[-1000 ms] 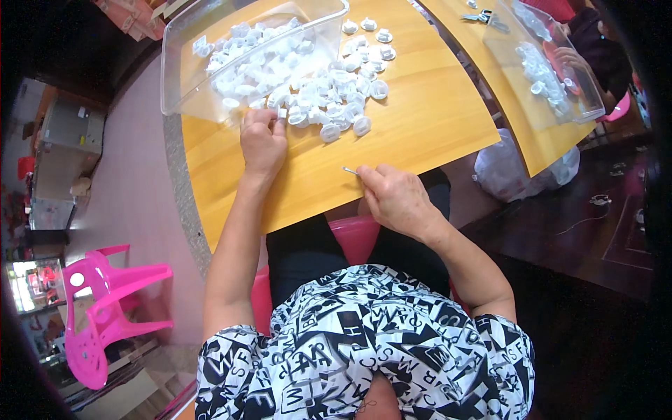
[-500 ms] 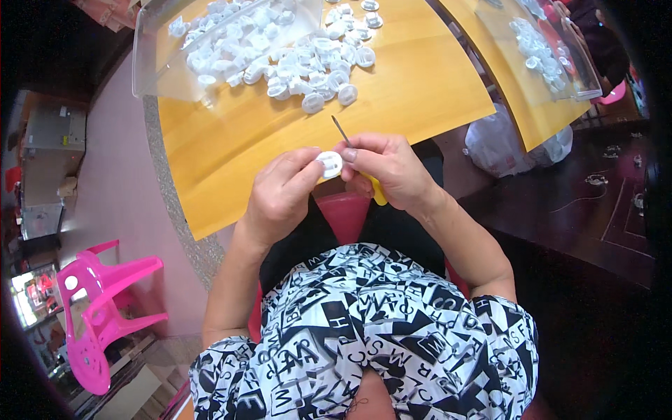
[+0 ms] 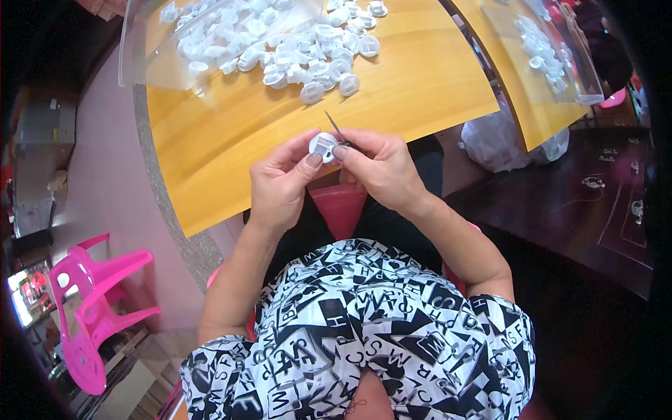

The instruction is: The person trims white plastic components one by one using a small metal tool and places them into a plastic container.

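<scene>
Between the thumb and fingers of my left hand (image 3: pixel 280 178) is a round white plastic part (image 3: pixel 321 145), its inner side with raised ribs facing up. My right hand (image 3: pixel 381 164) is closed on a slim knife (image 3: pixel 333 123) whose thin pointed blade sticks out past the fingers, away from me. The knife's handle is hidden in the palm. My right thumb touches the right edge of the plastic part, so both hands meet at it, just over the table's near edge.
A heap of similar white parts (image 3: pixel 315 59) lies on the yellow table (image 3: pixel 231 154), spilling from a clear plastic bin (image 3: pixel 133 52). At right, another table holds more white parts (image 3: pixel 537 52), with a white bag (image 3: pixel 490 143) below. A pink stool (image 3: pixel 87 308) stands on the floor at left.
The plastic part has shifted slightly left and away from me, and its face is turned. My right thumb has come onto it. The knife's yellow handle, visible before, is now covered.
</scene>
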